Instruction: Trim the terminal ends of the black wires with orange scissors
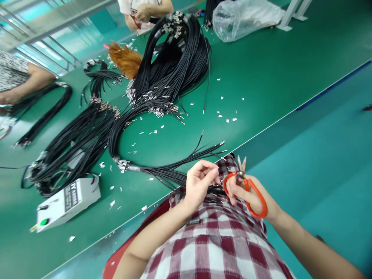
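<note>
Orange-handled scissors [243, 174] are in my right hand [247, 193], with a finger through a loop and the blades apart, pointing up and away from me. Just left of them, my left hand [200, 182] has its thumb and fingers pinched together; whatever is between the fingertips is too small to make out. Below and behind both hands, the loose ends of a black cable bundle [165, 174] hang over the table edge onto my lap. White tape and connectors [124, 165] gather that bundle on the table, where it curves away from me.
A large heap of black cables [180, 58] lies ahead, beside a brown feather duster [124, 60]. More cables [78, 135] and a white box with a green button [68, 203] are at left. White scraps [227, 120] dot the green table [270, 73]. Two other people sit opposite.
</note>
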`<state>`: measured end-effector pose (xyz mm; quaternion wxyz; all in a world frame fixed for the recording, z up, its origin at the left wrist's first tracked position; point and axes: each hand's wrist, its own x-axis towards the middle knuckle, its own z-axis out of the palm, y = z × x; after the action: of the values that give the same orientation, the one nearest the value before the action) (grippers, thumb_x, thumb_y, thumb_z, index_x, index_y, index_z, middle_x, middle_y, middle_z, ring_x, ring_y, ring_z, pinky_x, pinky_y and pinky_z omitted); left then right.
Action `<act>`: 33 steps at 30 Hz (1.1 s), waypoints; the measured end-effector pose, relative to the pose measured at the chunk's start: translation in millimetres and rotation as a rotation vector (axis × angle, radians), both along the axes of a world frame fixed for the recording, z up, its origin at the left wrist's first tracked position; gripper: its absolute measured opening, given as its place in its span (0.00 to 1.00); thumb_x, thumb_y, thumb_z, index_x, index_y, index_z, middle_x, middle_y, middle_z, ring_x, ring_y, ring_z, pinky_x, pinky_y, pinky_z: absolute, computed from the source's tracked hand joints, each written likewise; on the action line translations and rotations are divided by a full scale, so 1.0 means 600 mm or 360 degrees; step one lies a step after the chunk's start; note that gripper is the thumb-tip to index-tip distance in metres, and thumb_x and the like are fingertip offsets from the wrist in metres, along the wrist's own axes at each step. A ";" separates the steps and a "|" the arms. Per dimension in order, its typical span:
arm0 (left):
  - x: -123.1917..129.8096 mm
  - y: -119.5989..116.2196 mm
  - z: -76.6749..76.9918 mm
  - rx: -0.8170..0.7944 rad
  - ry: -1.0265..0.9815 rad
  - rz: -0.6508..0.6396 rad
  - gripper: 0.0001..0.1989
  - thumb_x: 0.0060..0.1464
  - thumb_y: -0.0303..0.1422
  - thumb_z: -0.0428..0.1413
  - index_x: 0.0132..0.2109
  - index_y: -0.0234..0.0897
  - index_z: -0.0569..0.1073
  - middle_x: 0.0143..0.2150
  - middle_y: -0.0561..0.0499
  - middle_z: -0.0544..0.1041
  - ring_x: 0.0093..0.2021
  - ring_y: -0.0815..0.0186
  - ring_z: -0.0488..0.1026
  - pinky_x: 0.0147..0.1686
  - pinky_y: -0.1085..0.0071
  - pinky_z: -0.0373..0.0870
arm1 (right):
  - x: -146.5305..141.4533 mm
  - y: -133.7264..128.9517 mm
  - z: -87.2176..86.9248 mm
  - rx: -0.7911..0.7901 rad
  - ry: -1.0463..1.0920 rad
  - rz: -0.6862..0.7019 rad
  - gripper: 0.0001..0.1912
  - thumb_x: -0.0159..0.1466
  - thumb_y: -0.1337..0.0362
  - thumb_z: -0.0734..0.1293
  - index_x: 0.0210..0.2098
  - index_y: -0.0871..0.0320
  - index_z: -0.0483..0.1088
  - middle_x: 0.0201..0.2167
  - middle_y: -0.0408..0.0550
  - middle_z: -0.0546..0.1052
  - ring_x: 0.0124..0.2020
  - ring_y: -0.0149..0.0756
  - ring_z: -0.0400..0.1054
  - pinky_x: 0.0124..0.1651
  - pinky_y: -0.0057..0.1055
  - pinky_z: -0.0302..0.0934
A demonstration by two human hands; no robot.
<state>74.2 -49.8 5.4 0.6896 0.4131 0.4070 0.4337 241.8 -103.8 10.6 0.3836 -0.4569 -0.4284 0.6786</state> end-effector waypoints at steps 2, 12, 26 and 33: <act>0.000 0.000 -0.004 -0.0031 -0.0047 0.0006 0.09 0.56 0.34 0.62 0.37 0.34 0.71 0.25 0.53 0.74 0.25 0.72 0.71 0.27 0.75 0.65 | -0.005 -0.010 -0.006 -0.0067 0.0175 0.0138 0.23 0.65 0.46 0.65 0.26 0.58 0.65 0.19 0.42 0.70 0.20 0.29 0.63 0.28 0.28 0.58; 0.000 0.009 -0.008 -0.0211 -0.0196 0.0081 0.11 0.53 0.35 0.64 0.35 0.35 0.70 0.30 0.53 0.72 0.28 0.72 0.68 0.31 0.73 0.65 | -0.038 -0.019 -0.001 -0.0487 0.0262 0.0332 0.30 0.63 0.39 0.63 0.22 0.60 0.65 0.17 0.41 0.67 0.15 0.24 0.60 0.21 0.23 0.54; -0.006 0.008 -0.030 -0.0098 -0.0237 0.0057 0.11 0.54 0.36 0.63 0.36 0.36 0.69 0.39 0.52 0.69 0.32 0.72 0.69 0.33 0.73 0.66 | -0.056 -0.001 0.018 -0.0572 0.0052 0.0227 0.32 0.61 0.35 0.62 0.20 0.59 0.62 0.14 0.39 0.66 0.12 0.23 0.57 0.17 0.22 0.49; -0.013 0.005 -0.041 0.0011 -0.0177 -0.0003 0.09 0.56 0.34 0.62 0.36 0.36 0.69 0.40 0.52 0.67 0.28 0.75 0.67 0.31 0.74 0.67 | -0.054 0.001 0.007 -0.0675 0.0211 0.0128 0.32 0.60 0.35 0.63 0.21 0.59 0.62 0.12 0.37 0.65 0.10 0.21 0.55 0.16 0.21 0.47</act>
<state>66.4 -46.9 -19.2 0.7102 0.3912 0.3661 0.4568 209.4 -103.3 14.7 0.2789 -0.4643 -0.2680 0.7968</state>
